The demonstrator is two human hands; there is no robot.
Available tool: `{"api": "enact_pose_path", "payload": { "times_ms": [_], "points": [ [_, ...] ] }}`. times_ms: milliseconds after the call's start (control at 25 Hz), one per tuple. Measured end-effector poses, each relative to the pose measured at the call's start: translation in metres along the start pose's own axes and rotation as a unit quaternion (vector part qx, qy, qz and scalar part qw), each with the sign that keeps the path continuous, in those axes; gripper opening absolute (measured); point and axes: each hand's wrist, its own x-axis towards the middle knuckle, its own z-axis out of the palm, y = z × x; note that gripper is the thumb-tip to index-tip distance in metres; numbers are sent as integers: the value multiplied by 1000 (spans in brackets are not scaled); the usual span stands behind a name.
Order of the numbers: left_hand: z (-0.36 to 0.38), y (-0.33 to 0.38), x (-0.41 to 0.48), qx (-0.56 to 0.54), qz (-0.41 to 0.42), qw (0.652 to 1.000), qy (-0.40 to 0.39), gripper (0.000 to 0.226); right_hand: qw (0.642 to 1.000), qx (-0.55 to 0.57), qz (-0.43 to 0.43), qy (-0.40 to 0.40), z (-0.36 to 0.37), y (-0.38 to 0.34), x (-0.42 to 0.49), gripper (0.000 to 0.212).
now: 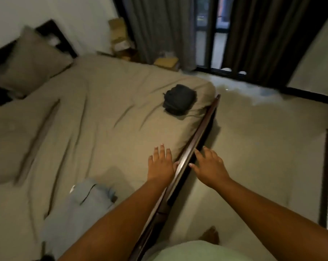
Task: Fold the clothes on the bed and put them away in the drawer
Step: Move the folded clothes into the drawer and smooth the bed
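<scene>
Hands empty and spread, my left hand (162, 162) over the bed (103, 119) edge and my right hand (209, 164) beyond the rail (194, 146), I judge I'm between garments; next I must reach the dark bundle (179, 99) far right or the blue clothes (87, 200) near left.

The room is dim and brownish. The only strong light comes through the gap in the curtains (159, 31) at the window (220, 34), and it lays a pale, washed-out glare on the floor (253, 95) just past the far corner of the bed (103, 113). Motion blur softens everything, worst at the left edge where the pillow (27, 61) smears, while my left hand (161, 164) and right hand (210, 166) look slightly sharper. My wide lens bows the bed's side rail (195, 146) and stretches the corners, and a faint shadow sits on the sheet beside my left arm.
</scene>
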Motion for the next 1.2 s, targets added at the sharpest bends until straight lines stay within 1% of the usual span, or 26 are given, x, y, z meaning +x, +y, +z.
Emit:
{"api": "enact_pose_path", "payload": {
  "times_ms": [40,120,200,280,360,400,480,520,560,720,840,1000,1120,1200],
  "points": [
    [12,-40,-21,-14,-47,999,-13,73,998,-11,-51,-20,10,-41,1,77],
    [25,-76,-48,-32,-87,995,-37,74,994,-15,-100,-34,24,-83,-2,95],
    [40,-124,-88,-69,-145,986,-46,76,984,-31,-166,-53,47,-143,-14,101],
    [55,-155,-121,-105,-192,975,-49,77,974,-44,-205,-87,64,-186,-26,106],
    [73,-184,-155,-146,-242,957,-59,77,961,-53,-242,-126,83,-228,-38,118],
    [81,-196,-169,-160,-264,949,-62,76,956,-55,-250,-146,89,-245,-45,115],
    [93,-216,-191,-202,-304,929,-62,75,947,-57,-260,-179,101,-272,-55,87],
    [98,-225,-199,-222,-324,918,-60,74,943,-54,-267,-190,106,-281,-56,77],
    [104,-231,-205,-235,-341,908,-57,74,940,-53,-272,-200,110,-288,-57,73],
    [119,-254,-213,-277,-405,870,-56,76,925,-50,-292,-239,120,-307,-40,67],
    [127,-268,-211,-287,-438,850,-56,78,917,-34,-267,-294,128,-317,-13,68],
    [141,-282,-199,-296,-463,833,-68,81,910,52,-198,-360,149,-337,26,78],
    [150,-287,-179,-322,-468,822,-48,77,883,128,-139,-431,173,-352,44,88],
    [156,-286,-166,-347,-460,816,-35,73,867,187,-84,-455,189,-359,49,91]
  ]
}}
